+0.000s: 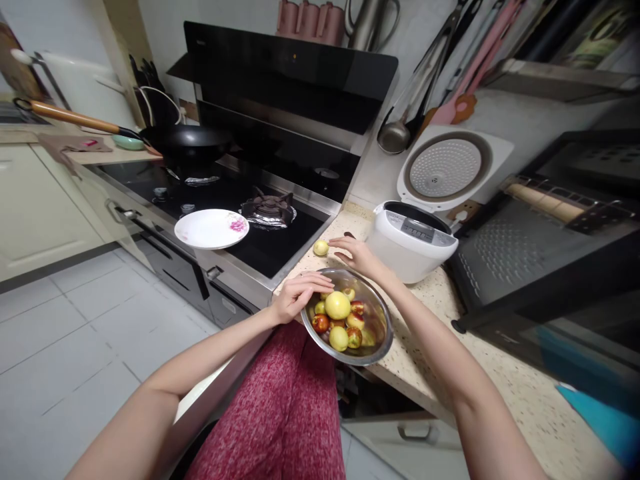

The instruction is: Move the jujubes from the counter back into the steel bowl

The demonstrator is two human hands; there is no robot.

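A steel bowl [384, 327] sits at the counter's front edge with several small fruits in it, mottled red-brown and yellow-green like jujubes. On top of them lies a larger, smooth pale yellow fruit [337, 305]. My left hand [299, 295] rests at the bowl's left rim, fingers stretched over its edge and holding nothing that I can see. Beyond the bowl, my right hand [357, 256] reaches across the counter with fingers apart. Its fingertips are close beside a single yellow-green fruit [321, 247]; whether they touch it I cannot tell.
Right of the bowl stands a rice cooker [413, 250] with its lid raised. A flowered white plate [211, 235] lies on the black gas stove [295, 250], partly over its front edge. Further left is a wok [187, 141]. A black oven-like appliance [540, 287] stands at the right.
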